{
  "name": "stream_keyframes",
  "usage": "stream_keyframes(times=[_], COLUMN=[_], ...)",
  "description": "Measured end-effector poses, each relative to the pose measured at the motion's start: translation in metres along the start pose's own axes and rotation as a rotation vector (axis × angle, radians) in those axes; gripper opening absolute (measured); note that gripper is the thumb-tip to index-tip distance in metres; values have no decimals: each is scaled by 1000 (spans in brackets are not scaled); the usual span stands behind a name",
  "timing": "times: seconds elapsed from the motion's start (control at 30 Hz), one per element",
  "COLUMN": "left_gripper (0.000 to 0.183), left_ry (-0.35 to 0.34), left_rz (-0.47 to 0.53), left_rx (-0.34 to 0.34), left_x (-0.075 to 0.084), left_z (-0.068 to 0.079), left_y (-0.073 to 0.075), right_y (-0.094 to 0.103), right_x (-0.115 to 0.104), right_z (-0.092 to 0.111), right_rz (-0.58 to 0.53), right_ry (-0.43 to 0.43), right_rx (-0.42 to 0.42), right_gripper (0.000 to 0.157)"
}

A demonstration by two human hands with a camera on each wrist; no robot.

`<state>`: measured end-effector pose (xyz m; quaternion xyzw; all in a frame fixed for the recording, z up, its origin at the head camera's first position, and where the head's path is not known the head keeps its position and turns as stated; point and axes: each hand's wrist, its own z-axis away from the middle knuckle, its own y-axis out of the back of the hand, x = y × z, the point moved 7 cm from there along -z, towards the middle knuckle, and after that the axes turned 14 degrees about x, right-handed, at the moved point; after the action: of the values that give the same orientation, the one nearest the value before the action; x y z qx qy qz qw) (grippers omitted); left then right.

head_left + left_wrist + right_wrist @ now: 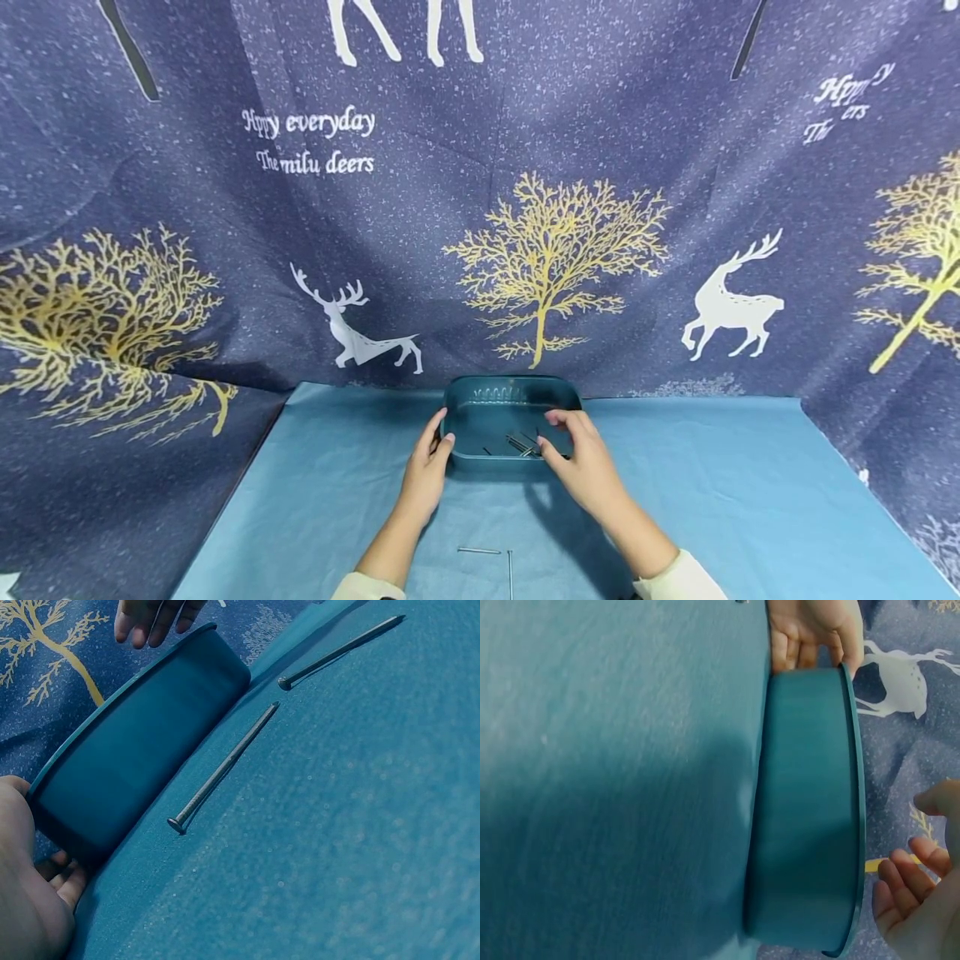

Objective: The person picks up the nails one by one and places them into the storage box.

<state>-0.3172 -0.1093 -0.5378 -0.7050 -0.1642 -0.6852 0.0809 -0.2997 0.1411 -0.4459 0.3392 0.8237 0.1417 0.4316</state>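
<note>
A teal plastic basket (491, 462) stands on the cloth-covered table, with several nails (522, 447) lying inside near its front wall. My left hand (426, 471) grips the basket's left end, thumb at the rim and fingers along the outside, as the left wrist view shows too. Over the basket's right part is my right hand (587, 467), its thumb and fingers spread apart above the nails. In the right wrist view nothing shows between those fingers (901, 889). Two more nails lie on the cloth in front, one crosswise (478, 550) and one pointing toward me (511, 573).
Light blue cloth (712, 483) covers the table. Right behind the basket hangs a dark blue curtain (420, 208) printed with deer and yellow trees, and it also drapes down both sides.
</note>
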Motion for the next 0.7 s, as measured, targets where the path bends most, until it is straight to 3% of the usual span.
stream_keyframes(times=[0.7], left_gripper=[50], left_ry=[2], left_rz=[0], left_rx=[-5], left_x=[0], left_z=[1], left_y=[0], right_y=[-11], right_x=[-24], right_z=[20], right_rz=[-86], right_ry=[62], right_rx=[-124], right_gripper=[25])
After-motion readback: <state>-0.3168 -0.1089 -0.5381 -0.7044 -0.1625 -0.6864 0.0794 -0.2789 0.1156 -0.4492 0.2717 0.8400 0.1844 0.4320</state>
